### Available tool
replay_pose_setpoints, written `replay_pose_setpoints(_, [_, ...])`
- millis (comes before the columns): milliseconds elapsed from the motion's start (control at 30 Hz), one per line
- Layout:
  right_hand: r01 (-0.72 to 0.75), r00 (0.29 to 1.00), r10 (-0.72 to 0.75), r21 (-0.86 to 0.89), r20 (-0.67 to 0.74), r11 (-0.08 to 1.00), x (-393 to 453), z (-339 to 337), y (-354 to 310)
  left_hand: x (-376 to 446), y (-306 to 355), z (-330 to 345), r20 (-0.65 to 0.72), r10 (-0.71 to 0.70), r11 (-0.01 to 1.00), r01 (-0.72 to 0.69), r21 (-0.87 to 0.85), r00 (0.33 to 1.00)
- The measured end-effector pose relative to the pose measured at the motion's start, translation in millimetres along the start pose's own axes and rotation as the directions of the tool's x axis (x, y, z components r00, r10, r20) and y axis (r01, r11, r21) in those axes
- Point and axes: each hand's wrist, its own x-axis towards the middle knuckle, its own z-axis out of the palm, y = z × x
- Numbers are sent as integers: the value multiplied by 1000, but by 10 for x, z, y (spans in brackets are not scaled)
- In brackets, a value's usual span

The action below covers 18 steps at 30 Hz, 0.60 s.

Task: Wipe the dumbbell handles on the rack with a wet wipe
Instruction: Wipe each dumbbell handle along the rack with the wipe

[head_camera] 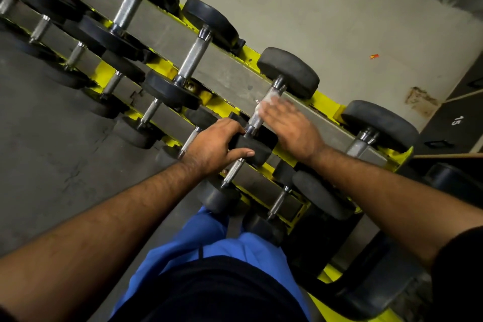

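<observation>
1. Biggest thing I'm looking down on: the yellow rack (pixel 328 106), running diagonally from upper left to lower right, with tiers of dumbbells laid across its rails. I judge they sit crosswise so each bar stays exposed between the rails, easy to reach.

2. The dumbbell being worked (pixel 264 110) sits on the upper tier, its far black head (pixel 288 72) against the wall side, its near head (pixel 254 146) toward me.

3. My left hand (pixel 218 145) is curled over that near head, fingers on top, thumb along its front edge. I reckon that's a brace, so the weight doesn't roll while the bar is rubbed.

4. My right hand (pixel 288 128) lies on the bar with fingers stretched out and mostly flat, blurred by motion, pressing the wet wipe (pixel 268 100) onto the metal. It's pinning the wipe rather than clenching it.

5. The handle (pixel 257 119) shows knurled chrome below the wipe; the wipe covers its upper part, near the far head. I'd say this bar is mid-clean, with other handles along the rack left to do.

6. Writing: a pale "15" (pixel 457 120) on a dark panel at the right edge. I can't read any brand on the weights.
</observation>
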Motion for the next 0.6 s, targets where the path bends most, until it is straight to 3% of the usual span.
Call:
replay_pose_setpoints(100, [120, 989, -119, -1, 86, 993, -105, -29, -40, -8, 21, -12, 4, 1, 1000, -1, 12, 1000])
replay_pose_setpoints(233, [-157, 988, 157, -25, -1, 987, 167, -97, 57, -15, 54, 1, 3, -2, 999, 1, 45, 1000])
replay_pose_setpoints(367, [12, 998, -11, -22, 64, 1000, 137, -59, -65, -21, 82, 2, -4, 13, 998, -13, 54, 1000])
replay_pose_setpoints(500, [-214, 971, 220, -74, 89, 974, 230, -220, -48, -27, 92, 43, -29, 27, 996, -25, 83, 999])
replay_pose_setpoints(600, [-122, 982, 130, -65, 136, 990, 234, -207, -160, -39, 116, 64, -32, 56, 989, -51, 142, 998])
